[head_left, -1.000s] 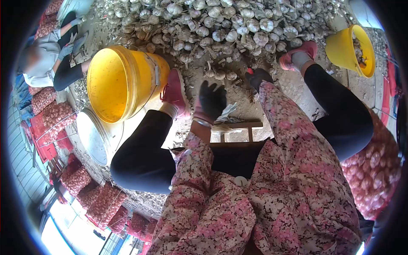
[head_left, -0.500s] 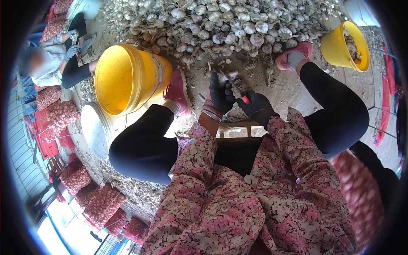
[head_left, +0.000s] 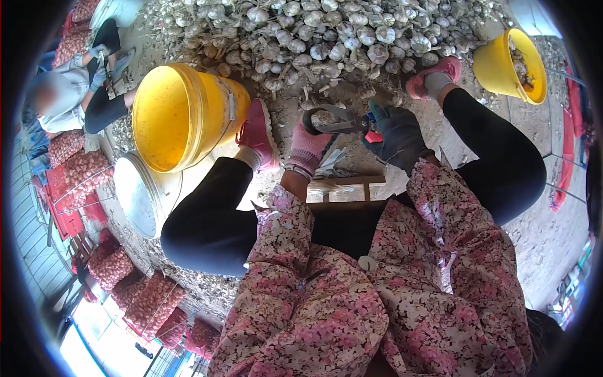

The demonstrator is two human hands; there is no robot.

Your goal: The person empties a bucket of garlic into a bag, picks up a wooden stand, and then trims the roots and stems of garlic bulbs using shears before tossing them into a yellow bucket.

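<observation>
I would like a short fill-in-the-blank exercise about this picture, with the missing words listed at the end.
1. The large plastic bucket lying tilted beside the pink shoe is ____ in colour.
2. The right hand, in a dark glove, grips red-handled ____ that show in front of the heap.
3. The left hand wears a glove with a ____ knitted back.
4. The big heap on the ground ahead consists of ____ bulbs.

Missing words: yellow; shears; pink; garlic
</observation>
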